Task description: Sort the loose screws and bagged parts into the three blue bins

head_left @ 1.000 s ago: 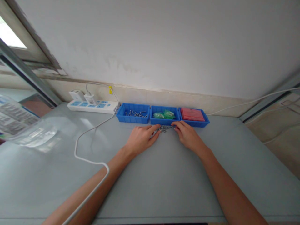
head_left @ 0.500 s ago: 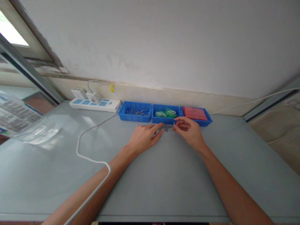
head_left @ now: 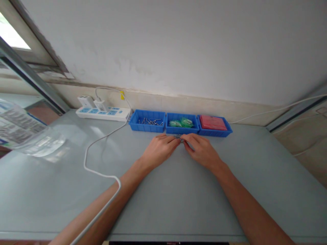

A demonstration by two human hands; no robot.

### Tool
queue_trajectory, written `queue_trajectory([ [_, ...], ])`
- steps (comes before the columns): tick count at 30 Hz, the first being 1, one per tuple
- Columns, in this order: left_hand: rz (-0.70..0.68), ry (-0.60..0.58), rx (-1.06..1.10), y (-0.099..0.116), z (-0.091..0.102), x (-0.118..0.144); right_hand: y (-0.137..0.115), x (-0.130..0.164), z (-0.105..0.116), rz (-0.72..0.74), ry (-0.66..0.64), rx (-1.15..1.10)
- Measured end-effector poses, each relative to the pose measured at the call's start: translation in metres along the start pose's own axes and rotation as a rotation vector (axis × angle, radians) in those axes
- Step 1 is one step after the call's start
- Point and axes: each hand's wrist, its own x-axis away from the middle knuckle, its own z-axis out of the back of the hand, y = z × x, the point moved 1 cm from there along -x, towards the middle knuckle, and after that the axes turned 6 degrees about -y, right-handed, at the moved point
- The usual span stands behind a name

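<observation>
Mid-frame on the bench, left hand and right hand gather small metal screws; fingers curled, apparently pinching some. Lifting next demands a secure pinch.

Soft daylight enters from the window at upper left; pale glare on the bench; edges bend and blur.
</observation>
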Motion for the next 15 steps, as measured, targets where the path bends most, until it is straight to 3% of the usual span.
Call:
queue_trajectory([
  [4, 0.055, 0.031, -0.038, -0.006, 0.006, 0.000, 0.000, -0.004, 0.008, -0.048, 0.038, -0.041],
  [7, 0.283, 0.130, -0.085, -0.021, 0.011, 0.002, 0.009, -0.001, 0.016, -0.186, 0.045, -0.039],
  [11, 0.595, 0.151, -0.143, -0.041, 0.013, 0.007, 0.026, 0.008, 0.016, -0.296, -0.158, 0.006],
  [15, 0.644, 0.064, -0.130, -0.042, 0.010, 0.009, 0.035, 0.014, 0.008, -0.307, -0.272, -0.028],
])
